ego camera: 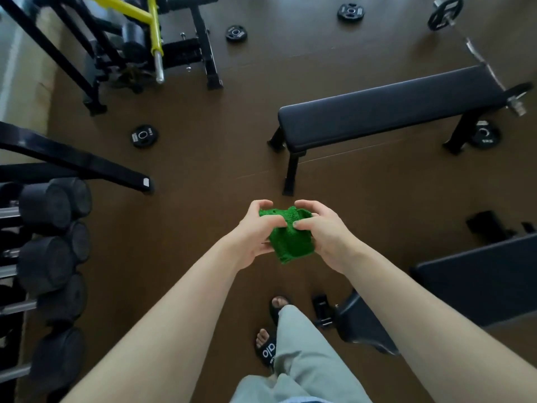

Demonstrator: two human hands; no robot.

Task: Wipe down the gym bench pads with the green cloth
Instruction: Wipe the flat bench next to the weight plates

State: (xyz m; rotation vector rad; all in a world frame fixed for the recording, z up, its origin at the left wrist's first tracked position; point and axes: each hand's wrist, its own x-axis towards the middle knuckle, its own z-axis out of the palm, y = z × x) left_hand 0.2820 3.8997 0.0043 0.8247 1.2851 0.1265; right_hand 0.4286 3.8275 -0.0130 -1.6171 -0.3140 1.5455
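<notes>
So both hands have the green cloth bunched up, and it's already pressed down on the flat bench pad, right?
Not quite. Both hands, left hand and right hand, do hold the green cloth bunched up, but the head view shows it held in the air above the floor, well short of the flat bench pad. Nothing touches that pad yet.

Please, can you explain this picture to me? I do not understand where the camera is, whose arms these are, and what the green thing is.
There is one picture only, taken by a wide-angle camera worn on a person's head, looking down. The two bare arms belong to that person; no machine is involved. The left hand and the right hand both grip a bunched green cloth in the air, above the brown floor. Ahead stands a flat bench with a dark pad. Weight plates lie on the floor, and dumbbells sit on a rack at the left. The cloth touches no bench yet.
</notes>
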